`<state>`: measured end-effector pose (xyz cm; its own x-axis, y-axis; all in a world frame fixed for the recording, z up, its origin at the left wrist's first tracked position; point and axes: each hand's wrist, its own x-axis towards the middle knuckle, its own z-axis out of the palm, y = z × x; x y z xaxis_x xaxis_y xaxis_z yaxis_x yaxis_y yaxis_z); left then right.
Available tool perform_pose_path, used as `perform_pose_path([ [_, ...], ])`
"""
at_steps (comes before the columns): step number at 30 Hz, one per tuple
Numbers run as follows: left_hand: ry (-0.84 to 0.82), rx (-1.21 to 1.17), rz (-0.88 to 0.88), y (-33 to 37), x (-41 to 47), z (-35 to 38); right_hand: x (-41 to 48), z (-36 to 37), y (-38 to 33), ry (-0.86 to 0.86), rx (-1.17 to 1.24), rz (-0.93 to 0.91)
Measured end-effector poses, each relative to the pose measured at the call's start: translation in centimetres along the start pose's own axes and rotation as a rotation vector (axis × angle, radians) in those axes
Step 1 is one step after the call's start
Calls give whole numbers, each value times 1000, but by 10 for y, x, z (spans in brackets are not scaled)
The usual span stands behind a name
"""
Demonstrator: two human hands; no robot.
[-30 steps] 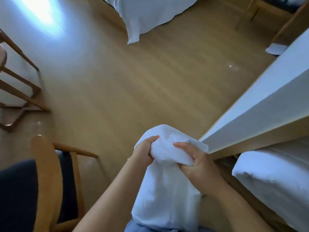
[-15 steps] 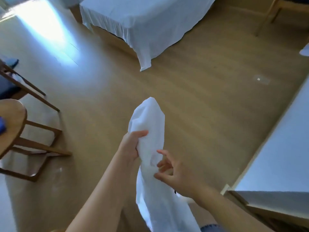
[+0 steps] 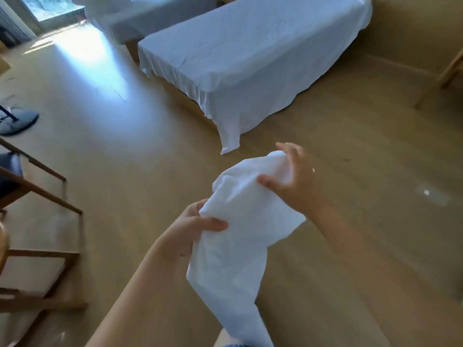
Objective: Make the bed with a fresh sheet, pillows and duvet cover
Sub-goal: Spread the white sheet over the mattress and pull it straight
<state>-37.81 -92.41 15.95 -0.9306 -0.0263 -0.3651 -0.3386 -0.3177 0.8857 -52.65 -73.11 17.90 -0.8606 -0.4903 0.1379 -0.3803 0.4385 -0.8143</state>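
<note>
Got both hands on the white cloth (image 3: 238,221) at the moment, held up in the air in front of me over the wooden floor (image 3: 125,171). My left hand (image 3: 190,234) grips it low on the left side, with the fingers curled behind the fabric and the thumb laid flat across the front. My right hand (image 3: 293,184) is higher and further out, at the bunched top end. Its thumb presses on the near face and the other fingers are spread fairly wide and hooked over the back of the bunch, so it's a loose pinch, not a tight fist. It's pretty motion-blurred up there, so I can't tell how many of those fingers actually touch the fabric. Below the left hand the rest of the cloth hangs in a long crumpled tail, right down to the bottom edge of the view.

The bed (image 3: 263,46) is well apart from the hands, ahead and a bit to the right. A white sheet (image 3: 230,121) is spread over the top and draped down the sides. It ripples along the near edge, and one corner hangs all the way to the floor. A second bed (image 3: 155,18) sits just behind it, nearer the window (image 3: 50,8), also in white. Sun throws a bright patch on the floor below that window. On my left there's a wooden chair frame (image 3: 42,196), and further back a round grey stand base (image 3: 20,121) sits on the floor. Another bit of wooden furniture pokes in at the far right edge.
</note>
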Motion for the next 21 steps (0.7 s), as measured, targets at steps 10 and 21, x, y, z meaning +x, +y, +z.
perform_pose_path([
  [10,-277,185,-124,162,287,-67,228,-36,70,-293,238,582],
  [21,434,748,177,269,609,-51,506,-60,153,245,793,563],
])
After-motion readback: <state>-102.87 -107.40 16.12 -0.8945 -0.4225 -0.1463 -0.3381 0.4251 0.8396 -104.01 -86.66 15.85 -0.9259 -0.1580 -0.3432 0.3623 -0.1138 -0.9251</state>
